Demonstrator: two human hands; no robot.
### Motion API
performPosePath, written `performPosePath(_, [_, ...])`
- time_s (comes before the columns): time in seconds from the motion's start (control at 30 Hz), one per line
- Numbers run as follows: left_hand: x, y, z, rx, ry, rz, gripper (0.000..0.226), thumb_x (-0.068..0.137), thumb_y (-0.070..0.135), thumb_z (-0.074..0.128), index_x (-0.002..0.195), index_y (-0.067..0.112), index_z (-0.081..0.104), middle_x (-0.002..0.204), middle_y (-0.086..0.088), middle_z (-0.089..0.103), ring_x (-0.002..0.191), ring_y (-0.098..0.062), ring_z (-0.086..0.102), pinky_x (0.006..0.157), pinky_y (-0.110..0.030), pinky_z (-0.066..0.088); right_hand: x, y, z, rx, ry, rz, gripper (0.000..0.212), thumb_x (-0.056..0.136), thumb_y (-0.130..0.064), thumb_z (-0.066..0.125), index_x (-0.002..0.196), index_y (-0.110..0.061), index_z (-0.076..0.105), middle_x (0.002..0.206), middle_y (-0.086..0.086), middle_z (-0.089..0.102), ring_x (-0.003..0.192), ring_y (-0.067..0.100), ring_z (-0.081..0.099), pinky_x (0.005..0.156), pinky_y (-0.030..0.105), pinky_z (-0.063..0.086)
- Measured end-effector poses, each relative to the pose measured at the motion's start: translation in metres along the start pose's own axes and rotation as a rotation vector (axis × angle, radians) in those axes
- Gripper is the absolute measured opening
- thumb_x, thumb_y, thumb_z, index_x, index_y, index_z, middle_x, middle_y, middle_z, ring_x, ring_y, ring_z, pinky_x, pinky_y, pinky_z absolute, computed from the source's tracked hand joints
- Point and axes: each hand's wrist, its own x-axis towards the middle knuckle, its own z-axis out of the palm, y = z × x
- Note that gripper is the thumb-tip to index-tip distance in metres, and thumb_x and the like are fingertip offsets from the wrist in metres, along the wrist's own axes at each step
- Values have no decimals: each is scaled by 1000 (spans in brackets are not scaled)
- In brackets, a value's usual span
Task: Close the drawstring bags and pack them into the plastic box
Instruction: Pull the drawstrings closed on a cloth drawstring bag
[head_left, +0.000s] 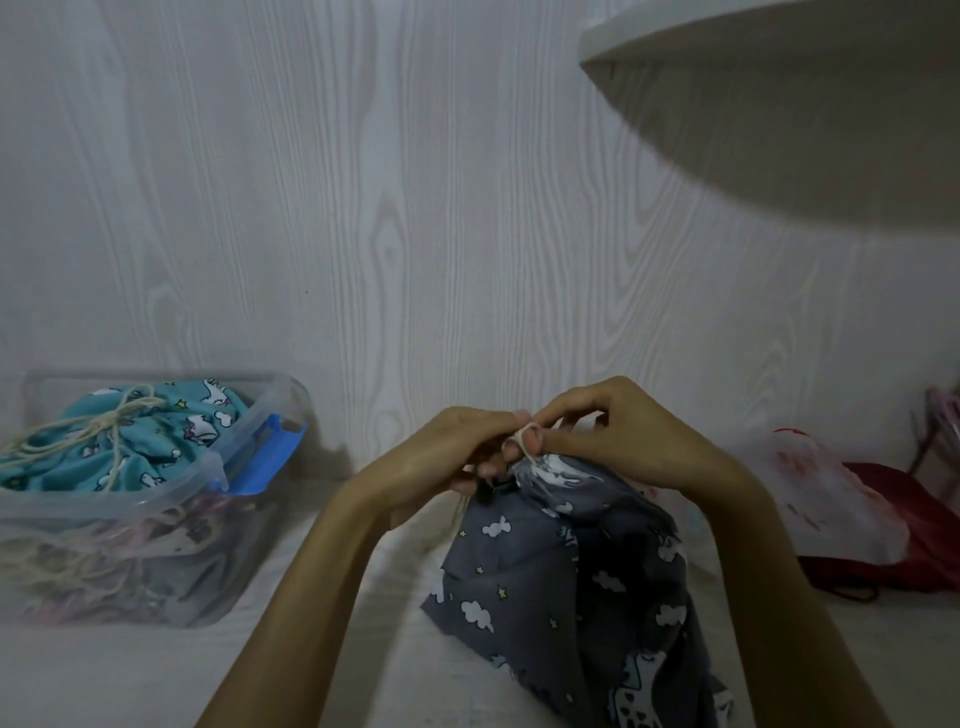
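While both hands work at the gathered neck of the grey drawstring bag (571, 582), the knot is judged incomplete. Left hand (462, 447) has fingers curled round the neck and cord; right hand (618, 431) pinches the pale cord (527, 434), which loops over a fingertip. Neither hand is spread wide. Bag stands on the pale surface (363, 597), front-centre, well right of the plastic box (249, 452).

Risks from this state:
1. Cord slips off fingertip. Cause: loop is small and sits near the tip; tension loss would let the neck reopen.
2. Knot cinches w/ fabric caught. Cause: gathered cloth lies right under the cord; a snag gives a loose closure.
3. Bag topples. Cause: both hands pull at top, nothing steadies the base.
4. Poor fit in box. Cause: box already holds a tied teal bag (130, 441) rising above the rim, w/ other items below; blue latch (265, 457) may not close.

Red and white items (857, 514) lie to the right; whether they are bags awaiting closure cannot be told.
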Motion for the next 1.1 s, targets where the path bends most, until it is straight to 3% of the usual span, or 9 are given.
performPosePath(0.1, [-1, -1, -3, 1, 67, -40, 35, 92, 43, 50, 72, 17, 61, 54, 9, 41, 49, -3, 36, 43, -11, 28, 3, 7, 0, -16, 100, 27, 6, 81, -34, 69, 80, -31, 73, 81, -16, 70, 81, -3, 61, 74, 16, 40])
performPosePath(0.2, [1, -5, -8, -93, 151, -128, 35, 93, 39, 52, 88, 12, 72, 58, 7, 47, 51, -2, 42, 41, -10, 32, -2, 2, -9, 42, 127, 24, 17, 84, -32, 64, 82, -18, 74, 86, -8, 72, 87, 1, 64, 87, 17, 43])
performPosePath(0.33, [1, -3, -9, -286, 174, -111, 31, 91, 35, 57, 98, 11, 74, 62, 6, 57, 53, -2, 50, 42, -12, 36, -7, -11, -16, 201, 169, 20, 31, 89, -32, 56, 67, -12, 63, 50, 0, 56, 51, 7, 53, 64, 5, 44])
performPosePath(0.4, [2, -3, -9, -375, 237, -82, 27, 89, 33, 59, 101, 13, 74, 75, 8, 69, 59, 1, 54, 50, -11, 36, -9, -15, -18, 204, 234, 38, 34, 87, -36, 56, 61, -14, 59, 44, 1, 43, 47, 11, 42, 54, 5, 39])
performPosePath(0.53, [2, -4, -16, -432, 335, -28, 17, 86, 29, 63, 91, 20, 77, 95, 8, 74, 74, 1, 56, 80, -21, 37, -22, -30, -36, 135, 254, 33, 39, 78, -48, 55, 68, -14, 69, 53, 0, 59, 51, 7, 55, 58, 9, 45])
performPosePath(0.63, [-1, -2, -15, -345, 300, -13, 16, 84, 31, 65, 90, 23, 78, 89, 12, 73, 76, 0, 55, 81, -23, 37, -23, -29, -38, -46, 248, 67, 26, 82, -47, 56, 85, -28, 73, 84, -12, 71, 81, -1, 63, 75, 13, 46])
performPosePath(0.77, [-1, -1, -7, -281, 264, -4, 20, 81, 33, 66, 94, 22, 77, 83, 9, 71, 75, 0, 58, 80, -25, 39, -12, -30, -16, -193, 106, 100, 28, 78, -50, 64, 103, -38, 66, 97, -20, 62, 85, 1, 58, 71, 17, 45])
performPosePath(0.97, [-3, 0, -7, -233, 285, 10, 16, 80, 25, 69, 95, 24, 76, 81, 4, 70, 83, -6, 60, 81, -28, 42, 0, -26, 5, -334, 234, 122, 6, 82, -42, 67, 82, -36, 68, 75, -18, 62, 64, 1, 55, 57, 20, 41])
performPosePath(1.1, [-4, 2, -7, -235, 290, 15, 14, 79, 24, 71, 91, 24, 76, 86, 1, 71, 85, -8, 61, 83, -30, 42, -2, -25, -1, -161, 148, 42, 6, 80, -35, 70, 75, -38, 68, 79, -14, 67, 71, 6, 60, 64, 17, 47])
